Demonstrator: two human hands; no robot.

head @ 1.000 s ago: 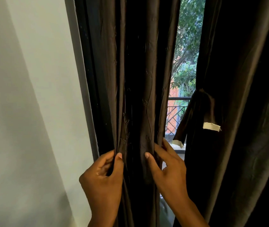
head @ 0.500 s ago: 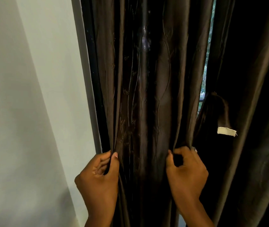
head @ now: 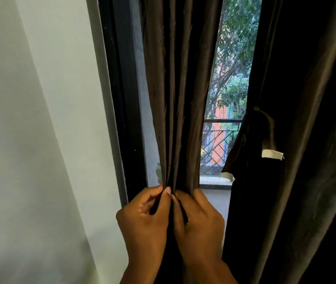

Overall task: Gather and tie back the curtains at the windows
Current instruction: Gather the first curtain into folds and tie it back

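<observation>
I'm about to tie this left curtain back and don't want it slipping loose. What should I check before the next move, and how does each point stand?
1. Left curtain bunched into one narrow bundle: ok.
2. Left hand grips the bundle: ok.
3. Right hand grips the bundle beside it: ok.
4. A hand free to fetch the tie: not ok, both hold the fabric.
5. Tie-back within sight: ok, it hangs on the right curtain, its white tabs loose.
6. Hook or anchor on the window frame for the tie: cannot tell, none shows.
</observation>
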